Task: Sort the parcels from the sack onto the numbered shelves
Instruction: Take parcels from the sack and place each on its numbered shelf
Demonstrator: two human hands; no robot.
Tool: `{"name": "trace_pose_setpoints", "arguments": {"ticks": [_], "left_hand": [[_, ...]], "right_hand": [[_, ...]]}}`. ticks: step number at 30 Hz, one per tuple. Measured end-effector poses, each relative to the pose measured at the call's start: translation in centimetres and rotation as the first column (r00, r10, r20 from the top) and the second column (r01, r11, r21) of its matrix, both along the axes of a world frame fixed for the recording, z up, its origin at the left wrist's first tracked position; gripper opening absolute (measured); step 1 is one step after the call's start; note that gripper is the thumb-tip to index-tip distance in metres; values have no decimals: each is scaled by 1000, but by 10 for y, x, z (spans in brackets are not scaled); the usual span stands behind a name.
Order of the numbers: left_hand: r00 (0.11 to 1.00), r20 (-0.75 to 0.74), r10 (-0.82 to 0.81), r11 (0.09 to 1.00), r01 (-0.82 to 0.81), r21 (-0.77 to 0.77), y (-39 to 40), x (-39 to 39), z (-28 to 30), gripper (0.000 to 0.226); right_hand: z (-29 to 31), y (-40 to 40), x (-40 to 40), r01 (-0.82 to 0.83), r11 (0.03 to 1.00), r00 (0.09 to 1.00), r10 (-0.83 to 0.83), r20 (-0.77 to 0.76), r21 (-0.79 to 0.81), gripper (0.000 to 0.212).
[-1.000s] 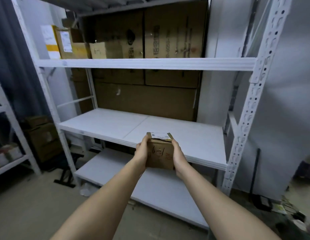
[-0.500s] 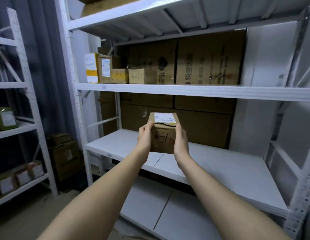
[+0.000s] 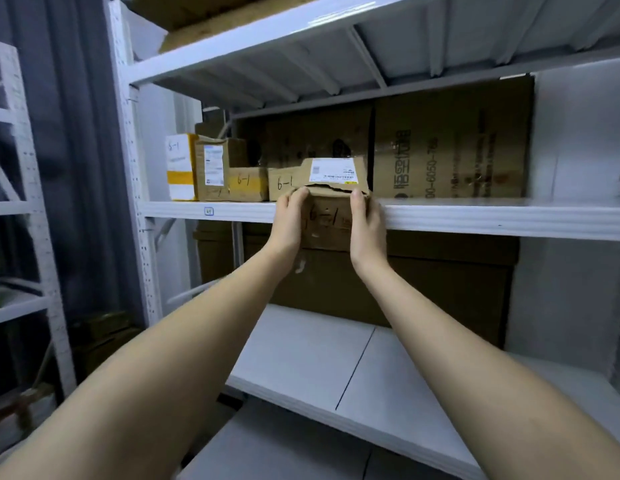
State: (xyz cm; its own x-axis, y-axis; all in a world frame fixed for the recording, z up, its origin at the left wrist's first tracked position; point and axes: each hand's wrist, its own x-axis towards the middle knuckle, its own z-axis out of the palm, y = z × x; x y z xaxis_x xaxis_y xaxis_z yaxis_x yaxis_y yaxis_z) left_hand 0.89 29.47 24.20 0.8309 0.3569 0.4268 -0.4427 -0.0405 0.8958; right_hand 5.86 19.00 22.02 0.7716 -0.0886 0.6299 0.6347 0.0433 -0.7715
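i hold the small brown cardboard parcel marked 6-1 (image 3: 331,216) at the front edge of the white metal shelf (image 3: 475,216), left hand (image 3: 289,220) and right hand (image 3: 365,223) clamped on its sides. its torn top flap could snag there.

I read "6-1" in handwriting on the front of the parcel (image 3: 327,220) at centre frame; the print on its white shipping label (image 3: 333,170) is too small for me. Left of it on the shelf, "6-1" appears on the white-and-yellow box (image 3: 178,166), the yellow-taped box (image 3: 248,183) and the small brown box (image 3: 284,183). The large carton (image 3: 450,143) at upper right shows sideways digits "6050".
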Motion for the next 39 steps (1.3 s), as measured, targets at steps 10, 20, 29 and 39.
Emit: {"name": "trace_pose_setpoints", "arguments": {"ticks": [10, 20, 29, 39], "left_hand": [[993, -54, -103, 992, 106, 68, 78, 94, 27, 94], [972, -119, -201, 905, 231, 358, 134, 165, 51, 47], [964, -150, -218, 796, 265, 544, 151, 203, 64, 20], [982, -125, -141, 677, 188, 711, 166, 239, 64, 28]], "right_hand": [[33, 63, 75, 203, 970, 979, -205, -4, -133, 68], [62, 106, 129, 441, 826, 862, -498, -89, -351, 75], [83, 101, 160, 393, 741, 814, -556, -170, -544, 87], [87, 93, 189, 340, 666, 815, -561, -144, -664, 85]]}}
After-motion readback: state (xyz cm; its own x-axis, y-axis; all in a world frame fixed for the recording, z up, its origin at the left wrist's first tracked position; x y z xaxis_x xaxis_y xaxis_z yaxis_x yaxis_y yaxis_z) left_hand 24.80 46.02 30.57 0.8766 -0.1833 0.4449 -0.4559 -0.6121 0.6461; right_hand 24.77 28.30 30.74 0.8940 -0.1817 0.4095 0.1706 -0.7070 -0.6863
